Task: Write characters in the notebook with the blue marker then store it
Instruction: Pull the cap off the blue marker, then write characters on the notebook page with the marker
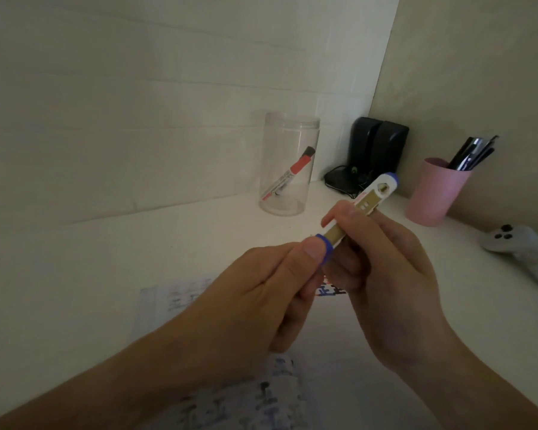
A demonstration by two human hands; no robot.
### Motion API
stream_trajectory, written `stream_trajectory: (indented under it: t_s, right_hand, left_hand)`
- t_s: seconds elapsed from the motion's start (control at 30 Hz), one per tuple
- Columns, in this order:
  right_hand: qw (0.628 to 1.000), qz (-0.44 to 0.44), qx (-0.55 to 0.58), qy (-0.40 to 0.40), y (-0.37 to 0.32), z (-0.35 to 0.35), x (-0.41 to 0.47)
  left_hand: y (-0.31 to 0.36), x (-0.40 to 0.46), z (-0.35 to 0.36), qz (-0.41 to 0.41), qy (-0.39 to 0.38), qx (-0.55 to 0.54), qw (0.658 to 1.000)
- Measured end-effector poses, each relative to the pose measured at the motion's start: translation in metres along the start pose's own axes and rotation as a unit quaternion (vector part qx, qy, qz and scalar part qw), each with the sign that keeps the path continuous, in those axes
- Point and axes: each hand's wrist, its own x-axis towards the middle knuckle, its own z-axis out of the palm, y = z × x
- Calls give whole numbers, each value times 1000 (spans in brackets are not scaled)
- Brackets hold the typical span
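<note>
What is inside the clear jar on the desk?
One red marker with a black cap leans diagonally inside the clear jar, tip end down. Nothing else shows through its transparent walls.

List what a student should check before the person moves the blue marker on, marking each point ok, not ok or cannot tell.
1. Blue marker held by both hands: ok; right hand grips the barrel, left hand is at the near end.
2. Blue cap seated on the tip: cannot tell; left fingers cover it.
3. Clear jar open and upright: ok; a red marker leans inside.
4. Pink cup has room: cannot tell; dark pens fill it.
5. Notebook page finished: cannot tell; hands hide most.
</note>
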Motion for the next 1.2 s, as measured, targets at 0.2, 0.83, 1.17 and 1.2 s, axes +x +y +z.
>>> stream_trajectory:
  t_s: [0.2, 0.83, 1.17, 1.2]
  right_hand:
    - [1000, -1, -8, 16, 1, 3, 3]
    - [986, 25, -97, 133, -35, -36, 18]
    - [985, 104, -131, 40, 12, -21, 2]
    - [986, 99, -129, 48, 12, -23, 3]
  left_hand:
    - [2, 8, -13, -53, -51, -52, 996]
    - [-21, 16, -60, 115, 100, 511, 846]
    - [-20, 9, -84, 64, -68, 379, 921]
    - [-21, 9, -85, 64, -76, 384, 918]
